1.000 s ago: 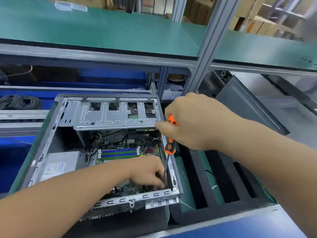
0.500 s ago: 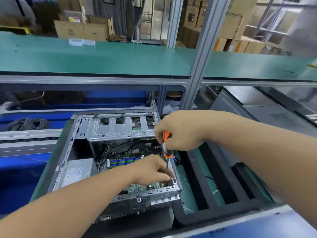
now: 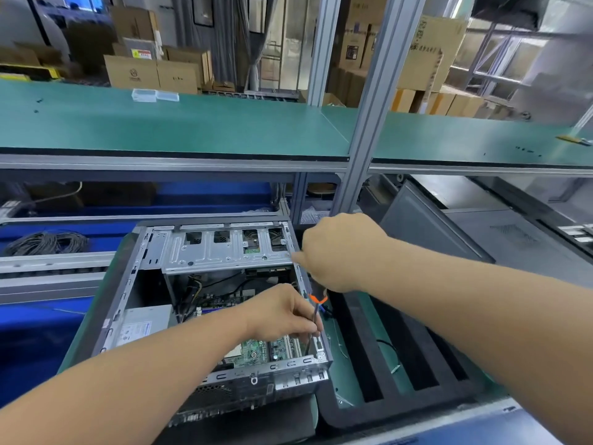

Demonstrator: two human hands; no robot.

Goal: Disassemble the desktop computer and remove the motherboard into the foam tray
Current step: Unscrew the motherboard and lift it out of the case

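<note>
Both hands rose slightly; right hand (image 3: 340,252) grips screwdriver (image 3: 316,311), left hand (image 3: 285,313) fingers pinch shaft.

Location, as I see it: factory assembly line backing onto warehouse storage. Evidence: green-matted workbench shelf (image 3: 192,123) on aluminium framing post (image 3: 369,107); stacked cardboard cartons (image 3: 150,73) behind; metal racking (image 3: 500,49); coiled cables (image 3: 48,242) on lower level.

Both hands on a screwdriver (image 3: 316,311) inside the open computer case (image 3: 224,377), beside a foam tray (image 3: 359,332).
</note>
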